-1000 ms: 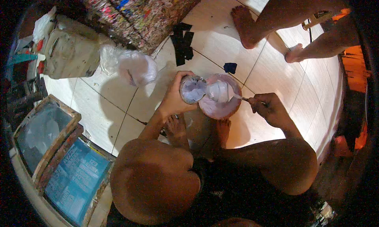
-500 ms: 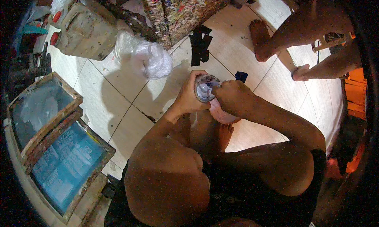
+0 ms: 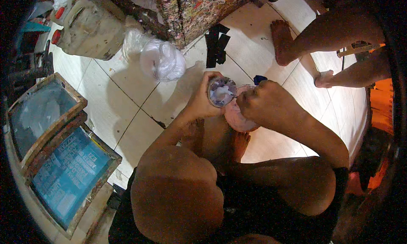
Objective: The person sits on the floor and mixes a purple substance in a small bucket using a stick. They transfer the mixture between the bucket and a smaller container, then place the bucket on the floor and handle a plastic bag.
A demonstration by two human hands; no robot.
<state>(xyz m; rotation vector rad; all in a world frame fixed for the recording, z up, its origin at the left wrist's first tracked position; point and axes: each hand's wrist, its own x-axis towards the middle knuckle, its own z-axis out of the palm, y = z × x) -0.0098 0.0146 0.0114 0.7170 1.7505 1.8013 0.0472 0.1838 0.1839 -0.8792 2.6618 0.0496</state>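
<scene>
My left hand (image 3: 202, 100) is wrapped around a small round cup (image 3: 210, 101), its mouth turned up toward me. Inside it is white paste (image 3: 223, 92), with greyish-purple smears on the wall. Just to the right, my right hand (image 3: 259, 100) is closed in a pinch by the cup's rim; whatever its fingers hold is hidden. Below that hand and partly behind it is a round tub (image 3: 238, 116) with a pale pink surface. A small dark blue piece (image 3: 259, 79) shows just beyond my right knuckles.
Wooden-framed screens (image 3: 63, 176) lean at the left. A dirty jerrycan (image 3: 91, 29) with red caps and a clear plastic bag (image 3: 163, 60) stand far left. Black strips (image 3: 217, 44) lie on the tiled floor (image 3: 131, 99). Another person's bare leg (image 3: 313, 36) is at far right.
My right hand has drawn back to the right, from over the cup's mouth to beside its rim. More of the paste and the pink tub shows. The left hand keeps its hold.
</scene>
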